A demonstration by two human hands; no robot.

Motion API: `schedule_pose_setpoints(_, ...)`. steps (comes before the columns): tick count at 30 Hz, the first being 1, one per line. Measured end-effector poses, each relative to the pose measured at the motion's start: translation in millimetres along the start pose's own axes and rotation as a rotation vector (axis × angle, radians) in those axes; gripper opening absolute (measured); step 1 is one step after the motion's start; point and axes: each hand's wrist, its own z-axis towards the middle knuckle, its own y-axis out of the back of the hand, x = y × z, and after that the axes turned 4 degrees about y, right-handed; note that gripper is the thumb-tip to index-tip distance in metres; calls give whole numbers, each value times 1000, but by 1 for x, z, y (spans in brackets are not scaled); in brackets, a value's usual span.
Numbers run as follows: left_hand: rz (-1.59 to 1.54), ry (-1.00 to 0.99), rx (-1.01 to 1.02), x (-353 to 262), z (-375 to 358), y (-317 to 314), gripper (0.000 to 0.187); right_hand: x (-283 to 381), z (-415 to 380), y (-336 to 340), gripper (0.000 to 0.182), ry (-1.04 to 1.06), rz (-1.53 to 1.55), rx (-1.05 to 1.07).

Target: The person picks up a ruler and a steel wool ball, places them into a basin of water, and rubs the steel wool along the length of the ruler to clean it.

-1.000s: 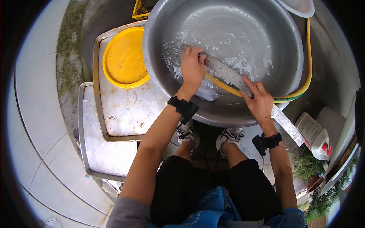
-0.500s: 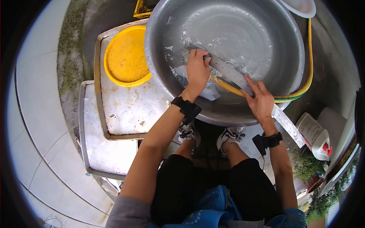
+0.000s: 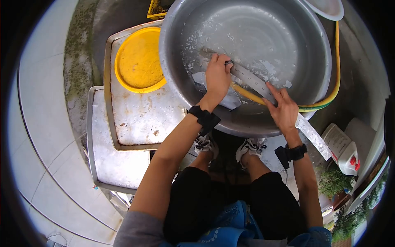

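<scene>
A long steel ruler (image 3: 251,80) with printed marks slants across the large grey metal basin (image 3: 164,61), its lower end reaching past the rim. My left hand (image 3: 218,76) is closed around its upper part, over the water. Something small and dark shows by the fingers there; I cannot make out what it is. Farther down, my right hand (image 3: 284,109) pinches the ruler near the basin's front rim. Beneath the ruler runs a yellow hose (image 3: 249,95) that goes into the basin. A pale cloth-like piece (image 3: 230,101) lies in the water beside my left wrist.
To the left, a round yellow lid (image 3: 140,59) lies on a metal tray (image 3: 144,119), which overlaps another tray (image 3: 119,160). A white jug with a red cap (image 3: 343,150) stands at right. A white bowl (image 3: 327,7) and a yellow crate (image 3: 156,10) are at the back.
Both hands keep their hold on the ruler. The left hand has shifted slightly down and right relative to the basin. Ripples in the water have changed, and the whole view has shifted slightly.
</scene>
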Motion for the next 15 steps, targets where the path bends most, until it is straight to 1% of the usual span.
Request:
schedule_pose_setpoints(1,-40,-45,71,-18,-12,-1,16,-1,0,-1,57,1,-2,-1)
schedule_pose_setpoints(2,-41,-44,72,-28,-17,-2,16,-1,0,-1,57,1,-4,0)
schedule_pose_setpoints(4,-138,-138,130,-36,-24,-3,16,-1,-1,-1,57,-1,16,-21)
schedule_pose_setpoints(5,-138,-136,129,-30,-18,-2,16,0,-1,0,57,1,17,-19)
schedule_pose_setpoints(7,-16,-104,-48,5,11,3,15,1,-1,1,56,-5,17,-21)
schedule_pose_setpoints(8,47,-29,-83,27,24,9,14,2,0,2,56,-3,17,-23)
schedule_pose_setpoints(9,110,47,-117,35,33,18,14,2,-1,2,56,15,8,-16)
schedule_pose_setpoints(11,113,33,-116,38,30,17,14,3,-2,3,55,32,3,-8)
schedule_pose_setpoints(12,114,18,-114,34,27,20,15,3,-2,2,56,14,5,-10)
schedule_pose_setpoints(13,40,4,-68,20,20,22,17,3,1,2,57,-1,3,-17)
schedule_pose_setpoints(14,41,2,-77,7,12,24,17,3,3,7,57,8,3,-22)
schedule_pose_setpoints(15,11,-40,-33,-9,4,29,18,6,5,16,58,13,-12,-24)
